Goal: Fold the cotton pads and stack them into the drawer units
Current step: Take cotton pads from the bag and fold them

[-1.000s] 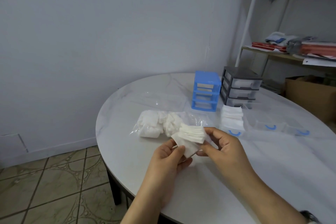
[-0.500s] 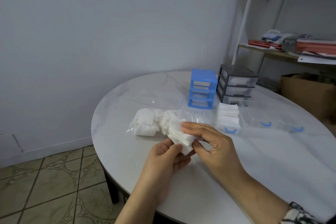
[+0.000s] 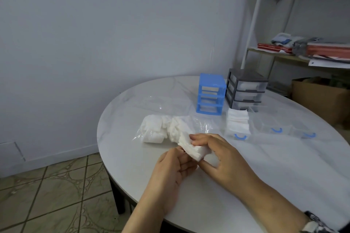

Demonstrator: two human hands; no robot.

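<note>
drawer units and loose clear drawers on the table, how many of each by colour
blue drawer unit: 1
grey drawer unit: 1
clear drawers with blue handles, out on the table: 3
total: 5

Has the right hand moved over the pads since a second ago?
Yes. The right hand has closed down over the cotton pads, its fingers reaching left toward the plastic bag, where before they were raised at the pads' right edge.

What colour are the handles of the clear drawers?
Blue handles, seen in the head view.
</note>
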